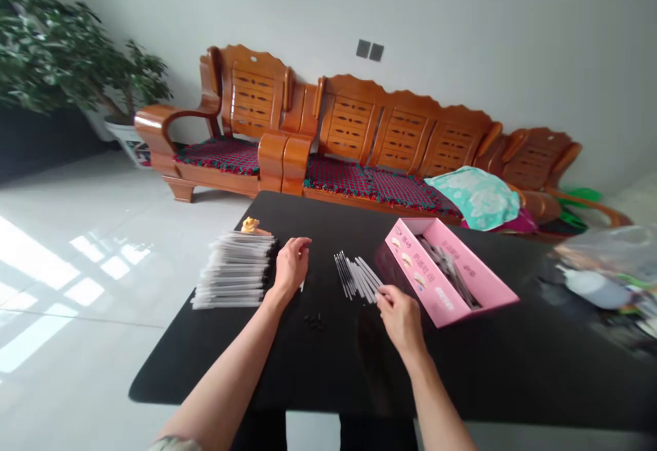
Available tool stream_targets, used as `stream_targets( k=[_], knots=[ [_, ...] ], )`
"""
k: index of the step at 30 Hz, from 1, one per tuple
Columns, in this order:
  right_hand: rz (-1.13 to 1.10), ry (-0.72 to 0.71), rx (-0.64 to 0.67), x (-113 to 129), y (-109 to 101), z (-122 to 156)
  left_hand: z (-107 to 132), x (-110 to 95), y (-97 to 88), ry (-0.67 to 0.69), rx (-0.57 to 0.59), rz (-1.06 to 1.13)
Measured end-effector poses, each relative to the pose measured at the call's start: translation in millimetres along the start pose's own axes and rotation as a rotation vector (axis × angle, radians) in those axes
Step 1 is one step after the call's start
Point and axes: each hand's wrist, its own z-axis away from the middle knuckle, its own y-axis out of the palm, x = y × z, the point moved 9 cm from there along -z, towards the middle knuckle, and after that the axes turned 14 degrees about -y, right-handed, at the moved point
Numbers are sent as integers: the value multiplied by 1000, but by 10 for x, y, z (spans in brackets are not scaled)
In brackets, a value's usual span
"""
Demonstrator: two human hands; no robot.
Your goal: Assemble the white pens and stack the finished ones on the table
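Note:
My left hand (292,264) is over the black table with its fingers curled together; a small white end shows below it, and what the fingers hold is hidden. Just left of it lies a broad stack of slim whitish, pen-like sticks (230,274) with dark ends, laid side by side. My right hand (401,315) pinches the near end of a slim grey stick (370,274) at the edge of a small loose group. Some thin dark rods (345,275) lie at that group's left side. Several tiny black pieces (313,321) are scattered between my forearms.
A pink open box (428,280) holding more grey sticks stands right of my right hand. Behind the stack sits a small yellow figure (250,224). Plastic bags and a white bottle (595,289) crowd the table's right end. A wooden sofa (354,119) stands behind the table (328,376).

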Motion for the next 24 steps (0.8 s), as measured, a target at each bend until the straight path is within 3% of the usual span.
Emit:
stream_targets(
  k=[4,9,16,24],
  knots=[
    [338,-29,86,-340,91,-444,21,57,3,-3,-33,45],
    [530,-70,231,-462,324,-684,149,239,44,-4,-50,21],
    [604,-112,369,-518,484,-780,122,281,40,13,-84,21],
    [590,-154,393,-587,522,-900,117,291,-32,2,-135,2]
  ],
)
